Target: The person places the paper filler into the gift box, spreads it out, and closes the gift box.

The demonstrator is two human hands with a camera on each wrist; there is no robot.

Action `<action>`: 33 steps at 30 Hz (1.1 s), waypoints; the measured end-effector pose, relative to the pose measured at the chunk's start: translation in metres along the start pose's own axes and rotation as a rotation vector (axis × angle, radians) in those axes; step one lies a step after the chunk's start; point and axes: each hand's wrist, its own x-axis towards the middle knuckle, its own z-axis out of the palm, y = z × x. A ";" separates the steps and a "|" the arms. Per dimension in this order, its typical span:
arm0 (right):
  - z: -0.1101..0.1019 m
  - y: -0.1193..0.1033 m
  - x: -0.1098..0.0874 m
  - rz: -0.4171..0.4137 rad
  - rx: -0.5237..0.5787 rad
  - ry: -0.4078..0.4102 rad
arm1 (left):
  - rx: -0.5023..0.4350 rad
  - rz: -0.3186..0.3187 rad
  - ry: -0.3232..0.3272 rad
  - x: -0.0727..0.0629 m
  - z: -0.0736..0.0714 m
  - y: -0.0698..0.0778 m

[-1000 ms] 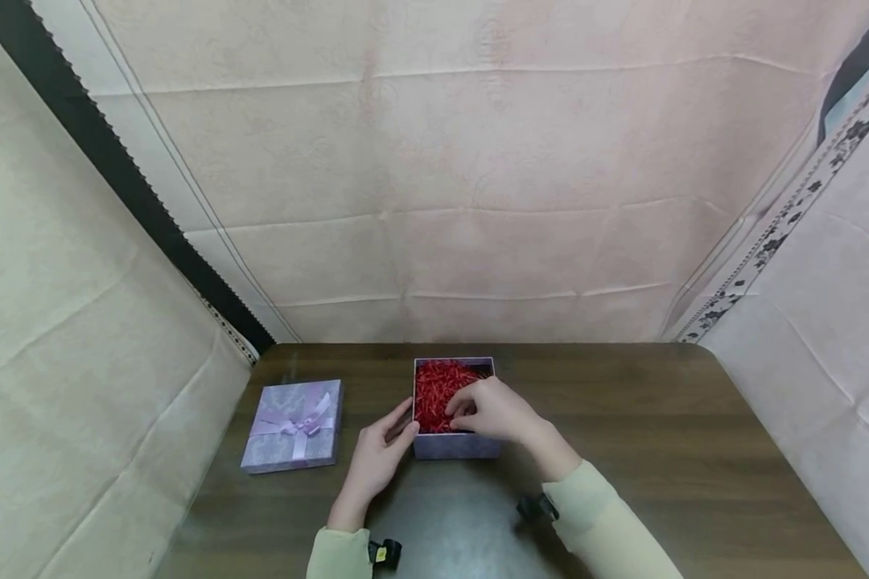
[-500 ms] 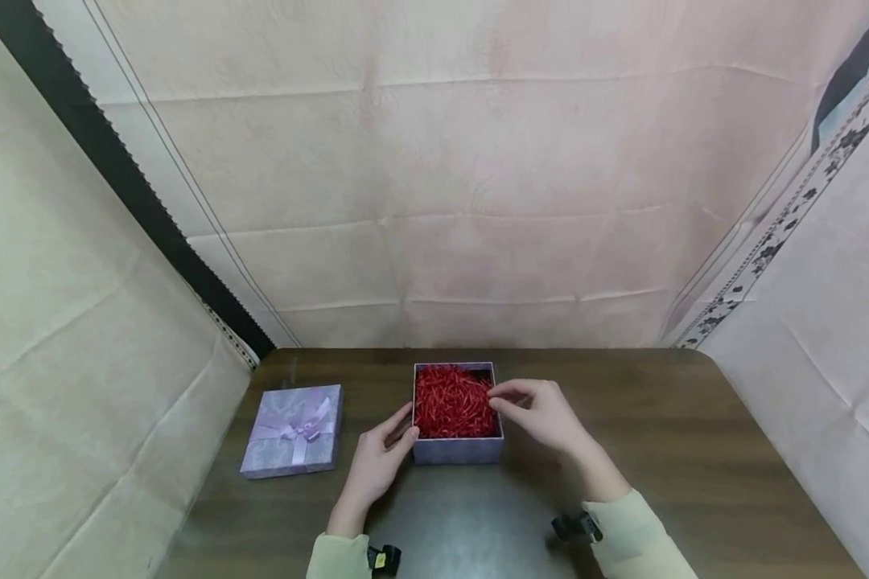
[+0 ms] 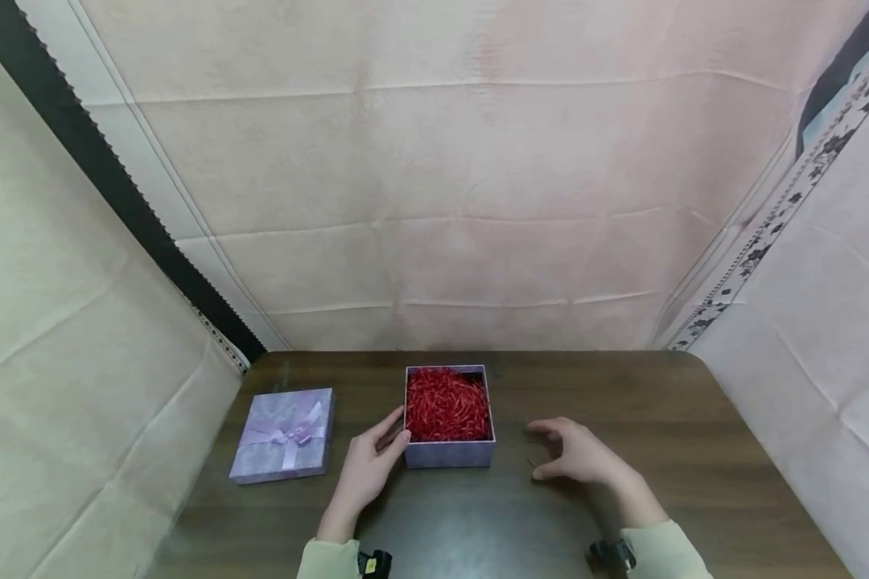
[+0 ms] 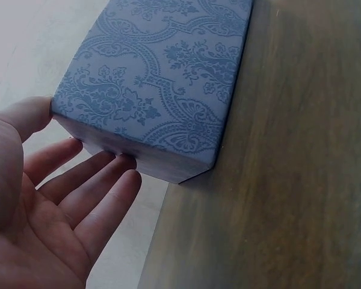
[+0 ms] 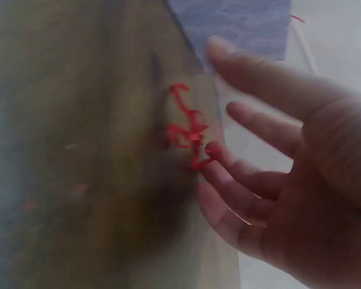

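A lavender gift box [image 3: 449,455] stands lidless on the table, filled with red shredded paper [image 3: 447,404]. My left hand [image 3: 368,470] rests against its left side; in the left wrist view the fairly straight fingertips [image 4: 131,161] touch the patterned box [image 4: 150,72], thumb at a corner. To the right of the box, my right hand [image 3: 575,454] hovers over the table with thumb and fingers spread apart. A few curled red paper shreds [image 5: 194,135] are beside its fingertips in the blurred right wrist view; whether they cling or fall, I cannot tell.
The matching lid [image 3: 284,436], tied with a lilac ribbon bow [image 3: 300,436], lies left of my left hand. Pale cloth [image 3: 442,265] hangs behind the brown table [image 3: 623,402] and on both sides.
My right hand has drawn back from the shredded paper, over the box's right edge, and out above the table to the right, its fingers spreading. My left hand stays at the box.
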 end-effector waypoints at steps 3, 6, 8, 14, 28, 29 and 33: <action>0.005 0.001 -0.003 0.029 -0.016 0.001 | 0.000 -0.004 0.004 0.001 0.001 0.000; 0.007 -0.002 -0.003 0.047 -0.015 0.027 | 0.002 0.003 0.001 0.002 0.001 0.000; 0.008 -0.005 -0.002 0.066 -0.014 0.035 | 0.001 0.007 -0.003 0.003 0.001 0.001; 0.015 -0.008 0.002 0.139 -0.049 0.053 | -0.007 0.000 0.003 0.001 0.000 0.001; 0.004 -0.008 0.003 0.061 -0.004 0.100 | -0.009 0.008 0.006 0.000 0.001 0.000; 0.002 -0.012 0.005 0.061 0.017 0.110 | -0.009 0.008 0.007 0.000 0.001 -0.001; -0.007 -0.034 0.014 0.050 0.106 0.166 | -0.013 0.004 0.006 0.001 0.000 -0.001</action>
